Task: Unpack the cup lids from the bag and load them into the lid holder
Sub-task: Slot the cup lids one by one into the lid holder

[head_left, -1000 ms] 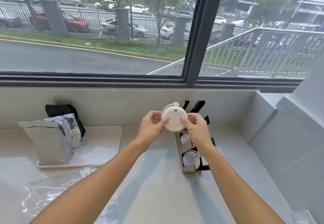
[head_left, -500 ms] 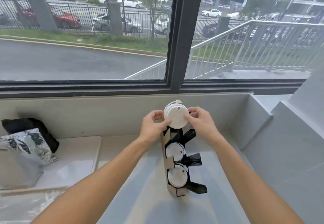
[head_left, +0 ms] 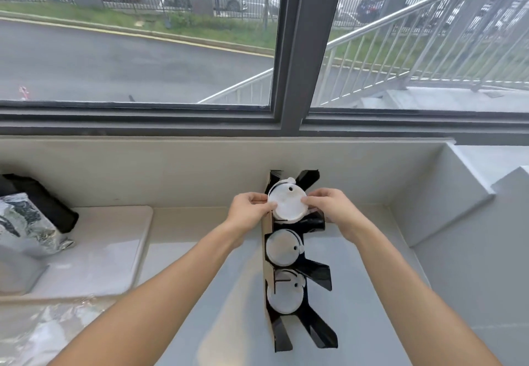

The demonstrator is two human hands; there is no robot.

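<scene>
Head view, from the left: a crinkled silver bag [head_left: 27,224] sits on a pale tray [head_left: 114,251], with clear plastic wrap [head_left: 43,334] on the counter [head_left: 229,322] in front of it. Further right, the left hand [head_left: 247,212] pinches the left rim of a white lid stack [head_left: 287,204] at the top slot of the black lid holder [head_left: 312,277]. Two lower slots already show lids. The right hand [head_left: 329,208] pinches the stack's right rim.
</scene>
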